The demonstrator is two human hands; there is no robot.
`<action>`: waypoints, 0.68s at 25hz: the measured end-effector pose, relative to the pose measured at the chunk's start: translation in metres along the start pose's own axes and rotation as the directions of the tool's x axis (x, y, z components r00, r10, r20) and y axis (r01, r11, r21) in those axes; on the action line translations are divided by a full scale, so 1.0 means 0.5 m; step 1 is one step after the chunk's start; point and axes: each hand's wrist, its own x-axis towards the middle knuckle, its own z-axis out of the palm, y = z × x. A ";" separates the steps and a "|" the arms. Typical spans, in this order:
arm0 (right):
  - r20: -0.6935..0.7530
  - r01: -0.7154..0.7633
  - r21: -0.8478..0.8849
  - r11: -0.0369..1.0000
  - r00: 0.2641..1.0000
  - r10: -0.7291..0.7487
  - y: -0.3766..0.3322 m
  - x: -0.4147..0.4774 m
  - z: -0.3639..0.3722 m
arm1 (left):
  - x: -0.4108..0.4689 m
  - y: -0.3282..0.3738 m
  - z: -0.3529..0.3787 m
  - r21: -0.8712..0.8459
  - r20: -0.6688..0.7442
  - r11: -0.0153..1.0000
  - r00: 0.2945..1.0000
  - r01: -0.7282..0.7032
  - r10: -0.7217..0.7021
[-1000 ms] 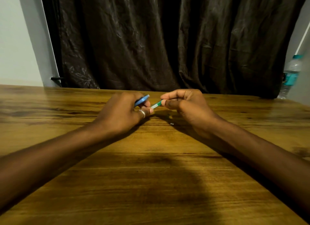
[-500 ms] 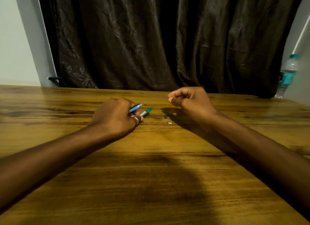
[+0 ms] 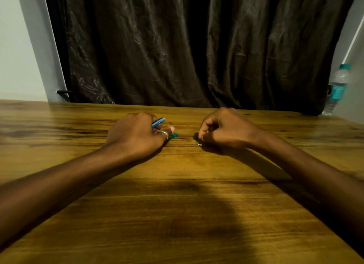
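Observation:
My left hand [image 3: 137,135] rests on the wooden table [image 3: 177,204] with its fingers curled round a blue pen part [image 3: 158,122]; a green pen part [image 3: 174,135] sticks out under its ringed thumb. My right hand [image 3: 224,128] is down on the table to the right, fingertips curled onto a tiny dark piece [image 3: 195,136]. A tiny silvery piece [image 3: 199,144] lies on the wood just below those fingers.
A dark curtain [image 3: 197,47] hangs behind the table's far edge. A clear water bottle [image 3: 336,88] with a teal label stands at the far right corner. A white wall is at the left.
My hands have drawn apart. The left took both pen parts down to the table; the right let go of the green part, then dropped to the tiny pieces on the wood.

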 end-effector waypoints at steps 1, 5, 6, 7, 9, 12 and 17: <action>0.047 0.001 0.015 1.000 0.999 -0.001 -0.001 -0.002 0.001 | -0.002 0.005 -0.001 -0.006 -0.007 1.000 1.000 -0.001 0.000; 0.087 0.043 -0.036 0.998 0.995 -0.040 0.002 -0.001 0.007 | -0.006 0.018 -0.005 -0.098 -0.003 0.995 1.000 -0.013 0.013; 0.092 0.054 -0.030 0.998 0.994 -0.051 0.003 0.000 0.009 | -0.005 0.020 -0.007 -0.134 0.007 0.991 1.000 -0.018 0.019; 0.102 0.057 -0.020 0.998 0.993 -0.055 0.003 0.001 0.010 | -0.004 0.021 -0.007 -0.173 0.017 0.985 1.000 -0.022 0.026; 0.108 0.055 -0.019 0.998 0.993 -0.053 0.003 0.000 0.014 | -0.002 0.022 -0.007 -0.233 0.050 0.972 0.998 -0.030 0.043; 0.041 -0.025 0.165 0.986 0.999 0.018 -0.003 -0.005 0.016 | 0.002 0.020 -0.006 -0.300 0.121 0.953 0.988 -0.052 0.092; -0.155 -0.007 0.354 0.935 0.986 0.066 -0.003 0.005 0.017 | 0.001 0.021 -0.006 -0.616 0.269 0.785 0.955 0.069 0.127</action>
